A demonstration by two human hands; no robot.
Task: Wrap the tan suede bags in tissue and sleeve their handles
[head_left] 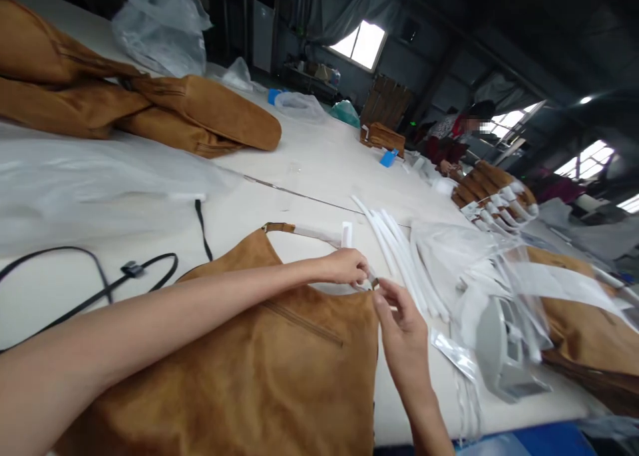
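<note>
A brown suede-like handbag (pixel 294 376) with a zipper across its front lies on the table before me. Its strap (pixel 317 233), wrapped in thin white material, arches over the bag's opening from a metal ring on the left. My left hand (pixel 345 267) reaches across the bag, its fingers closed around the strap's right end. Close beside it, my right hand (pixel 403 323) pinches the bag's upper right corner, by the strap fitting (pixel 374 283), between thumb and fingers. A small white tag (pixel 346 234) stands behind my left hand.
White foam tubes (pixel 394 243) lie beyond my right hand, near a grey tape dispenser (pixel 499 349) and clear plastic. Brown bags (pixel 229 113) lie at the back left, more (pixel 579 309) on the right. A black strap (pixel 134 269) lies left. Another person (pixel 449 143) works further off.
</note>
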